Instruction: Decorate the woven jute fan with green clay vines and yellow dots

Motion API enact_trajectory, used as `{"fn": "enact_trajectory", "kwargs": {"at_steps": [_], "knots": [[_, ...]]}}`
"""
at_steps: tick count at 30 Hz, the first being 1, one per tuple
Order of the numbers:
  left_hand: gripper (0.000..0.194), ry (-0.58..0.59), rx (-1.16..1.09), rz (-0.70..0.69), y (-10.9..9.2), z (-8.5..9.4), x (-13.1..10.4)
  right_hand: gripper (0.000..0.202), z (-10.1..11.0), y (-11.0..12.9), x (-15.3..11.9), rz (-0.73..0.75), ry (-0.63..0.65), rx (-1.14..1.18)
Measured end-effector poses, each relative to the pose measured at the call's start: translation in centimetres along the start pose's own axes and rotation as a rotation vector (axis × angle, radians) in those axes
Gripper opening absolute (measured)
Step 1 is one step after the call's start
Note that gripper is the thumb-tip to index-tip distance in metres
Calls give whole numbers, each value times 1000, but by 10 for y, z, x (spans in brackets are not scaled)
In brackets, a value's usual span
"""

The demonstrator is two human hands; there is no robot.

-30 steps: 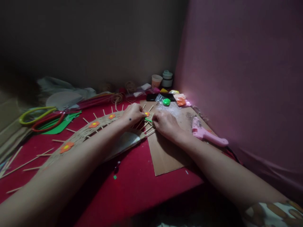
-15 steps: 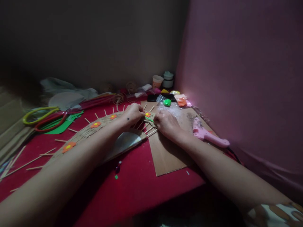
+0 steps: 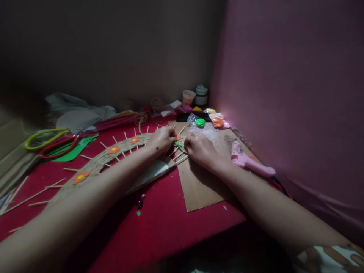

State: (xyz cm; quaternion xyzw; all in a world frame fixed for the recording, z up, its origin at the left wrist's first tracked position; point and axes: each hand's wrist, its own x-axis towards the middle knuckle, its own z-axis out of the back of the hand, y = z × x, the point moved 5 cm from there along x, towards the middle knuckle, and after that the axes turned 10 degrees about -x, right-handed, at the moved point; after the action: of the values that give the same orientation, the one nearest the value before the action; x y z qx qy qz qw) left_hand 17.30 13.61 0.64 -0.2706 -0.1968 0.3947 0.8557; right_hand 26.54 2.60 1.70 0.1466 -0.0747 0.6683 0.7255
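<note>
And the left hand (image 3: 164, 138) has edged rightward since a half-second ago, its fingertips now covering part of the orange flower (image 3: 178, 137) at mid-frame! The left forearm climbs from the lower-left corner, knuckles up, fingers bent down toward the band (image 3: 93, 161). Over from the lower right comes the right forearm, patterned sleeve (image 3: 327, 258) in the corner, its hand (image 3: 200, 148) curled almost to a fist, thumb and forefinger clamped on the right end of the green strip (image 3: 179, 144). That strip lies at the centre of the frame, on the band just below the flower. The left fingertips are bunched together by its other end; in this dim light I can't tell whether they grip it. The band arcs from lower left to centre, sticks (image 3: 114, 139) poking out along it, its right end reaching over the cardboard (image 3: 204, 189). Right of centre lies the pink glue gun (image 3: 253, 163); at left, scissors (image 3: 59, 147) rest on the red cloth (image 3: 170, 227).
</note>
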Motion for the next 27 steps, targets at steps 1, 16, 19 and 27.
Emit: {"fn": "enact_trajectory", "kwargs": {"at_steps": [1, 16, 19, 27], "knots": [[6, 0, -1, 2, 1, -1, 0, 23, 0, 0, 0, 0, -4, 8], [14, -29, -87, 117, 11, -3, 8, 24, -8, 0, 25, 154, 34, -59], [12, -6, -136, 153, 14, -4, 12, 24, -11, 1, 30, 174, 50, -108], [15, 38, -219, 218, 16, -2, 18, 24, -13, 4, 29, 217, 55, -181]]}}
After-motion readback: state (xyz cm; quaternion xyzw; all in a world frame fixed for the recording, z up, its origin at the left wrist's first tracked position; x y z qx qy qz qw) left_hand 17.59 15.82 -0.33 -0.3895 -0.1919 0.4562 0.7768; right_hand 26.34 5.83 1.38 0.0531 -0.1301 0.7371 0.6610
